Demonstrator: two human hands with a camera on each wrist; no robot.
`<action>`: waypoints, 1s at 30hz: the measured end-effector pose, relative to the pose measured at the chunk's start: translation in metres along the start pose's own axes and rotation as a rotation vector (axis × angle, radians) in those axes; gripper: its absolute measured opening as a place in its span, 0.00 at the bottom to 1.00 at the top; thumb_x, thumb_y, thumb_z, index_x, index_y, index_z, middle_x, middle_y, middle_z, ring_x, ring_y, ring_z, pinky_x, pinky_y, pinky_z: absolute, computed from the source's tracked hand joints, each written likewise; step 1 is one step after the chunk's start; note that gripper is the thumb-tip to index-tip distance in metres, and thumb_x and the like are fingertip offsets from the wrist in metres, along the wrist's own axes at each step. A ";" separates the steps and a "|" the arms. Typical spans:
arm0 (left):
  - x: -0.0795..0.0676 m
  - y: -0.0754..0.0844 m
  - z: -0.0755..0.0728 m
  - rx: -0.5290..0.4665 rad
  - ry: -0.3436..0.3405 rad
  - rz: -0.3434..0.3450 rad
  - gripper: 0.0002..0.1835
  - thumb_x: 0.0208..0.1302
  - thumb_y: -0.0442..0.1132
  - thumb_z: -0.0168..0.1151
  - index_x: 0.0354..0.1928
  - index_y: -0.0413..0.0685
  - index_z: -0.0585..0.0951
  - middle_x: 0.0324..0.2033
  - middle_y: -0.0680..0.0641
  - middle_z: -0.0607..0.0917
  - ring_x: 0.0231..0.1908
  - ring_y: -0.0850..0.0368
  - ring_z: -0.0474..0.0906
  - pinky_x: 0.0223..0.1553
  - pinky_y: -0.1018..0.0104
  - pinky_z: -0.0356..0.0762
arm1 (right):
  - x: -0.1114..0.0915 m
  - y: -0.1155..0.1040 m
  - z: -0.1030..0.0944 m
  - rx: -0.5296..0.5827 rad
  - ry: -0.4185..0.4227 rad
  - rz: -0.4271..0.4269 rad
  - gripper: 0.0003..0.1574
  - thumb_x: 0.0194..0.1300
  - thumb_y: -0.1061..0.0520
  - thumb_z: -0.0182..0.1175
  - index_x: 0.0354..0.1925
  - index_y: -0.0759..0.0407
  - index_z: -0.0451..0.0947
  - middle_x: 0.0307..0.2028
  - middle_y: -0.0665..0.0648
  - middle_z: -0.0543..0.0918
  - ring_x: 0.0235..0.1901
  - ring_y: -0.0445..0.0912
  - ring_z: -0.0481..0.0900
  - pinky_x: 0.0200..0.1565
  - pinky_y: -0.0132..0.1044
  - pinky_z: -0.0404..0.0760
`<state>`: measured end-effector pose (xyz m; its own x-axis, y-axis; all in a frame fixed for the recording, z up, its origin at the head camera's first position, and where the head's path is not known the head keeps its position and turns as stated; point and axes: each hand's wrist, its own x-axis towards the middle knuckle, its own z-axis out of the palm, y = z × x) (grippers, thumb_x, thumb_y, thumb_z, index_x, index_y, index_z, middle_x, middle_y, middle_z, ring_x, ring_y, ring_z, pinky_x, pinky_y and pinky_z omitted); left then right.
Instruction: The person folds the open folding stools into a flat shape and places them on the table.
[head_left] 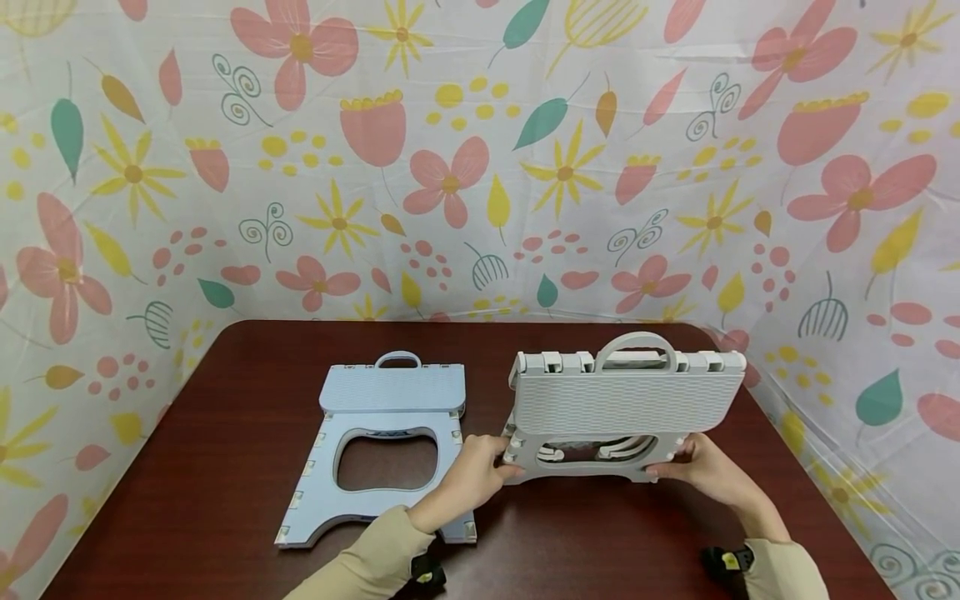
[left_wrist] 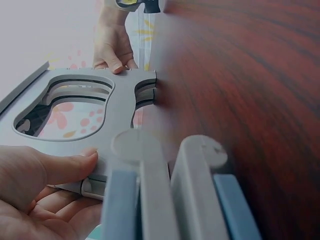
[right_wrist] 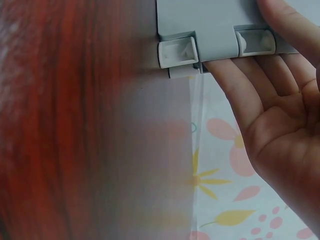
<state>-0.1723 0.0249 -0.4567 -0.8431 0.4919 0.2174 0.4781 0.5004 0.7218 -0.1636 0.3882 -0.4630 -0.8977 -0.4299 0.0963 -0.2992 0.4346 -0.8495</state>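
Pale grey plastic spans the gap between two bare hands: I see a folding grey stool [head_left: 630,404] gripped low at both sides, above the dark red-brown table [head_left: 247,400]. The left hand [head_left: 480,462] pinches one lower corner, thumb lying on the near face and fingers curled beneath; the right hand [head_left: 708,471] does likewise at the opposite corner. So neither grip is free, and both are on the same piece. Whether its bottom edge touches the wood, I can't tell.

To the left of the left grip, partly behind that forearm, a blue stool [head_left: 393,389] lies flat on the table, no hand on it; I'd call it fully folded. The one between the grips looks to me only partly settled: its layers show slightly apart beside the left hand, and the broad seat panel [head_left: 630,400] leans out above the fingers. My guess is that pressing it flat and laying it down remain undone.

As for direction, its carrying handle [head_left: 636,338] points up and away, well above both grips, with the leg end down between them. The seat panel's long axis runs crosswise, roughly from the left grip's side to the right's. On the blue one, handle away and legs toward the person, the longer axis runs outward.
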 end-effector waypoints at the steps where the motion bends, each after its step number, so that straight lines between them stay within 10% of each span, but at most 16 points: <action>1: 0.000 0.000 0.000 0.013 -0.003 -0.001 0.08 0.52 0.40 0.67 0.33 0.44 0.83 0.25 0.47 0.86 0.13 0.74 0.62 0.16 0.80 0.61 | 0.000 0.000 0.000 0.001 -0.001 0.002 0.02 0.55 0.64 0.63 0.28 0.57 0.81 0.26 0.56 0.83 0.28 0.36 0.78 0.29 0.35 0.77; 30: -0.006 0.004 -0.009 0.265 -0.013 -0.003 0.12 0.53 0.51 0.65 0.30 0.49 0.84 0.16 0.55 0.82 0.09 0.73 0.56 0.12 0.78 0.56 | -0.003 -0.014 0.000 -0.149 0.012 0.063 0.09 0.55 0.57 0.65 0.35 0.57 0.81 0.31 0.49 0.86 0.31 0.35 0.80 0.32 0.30 0.77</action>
<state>-0.1680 0.0171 -0.4492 -0.8419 0.4988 0.2057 0.5252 0.6700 0.5247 -0.1565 0.3837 -0.4513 -0.9197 -0.3891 0.0523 -0.2863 0.5736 -0.7675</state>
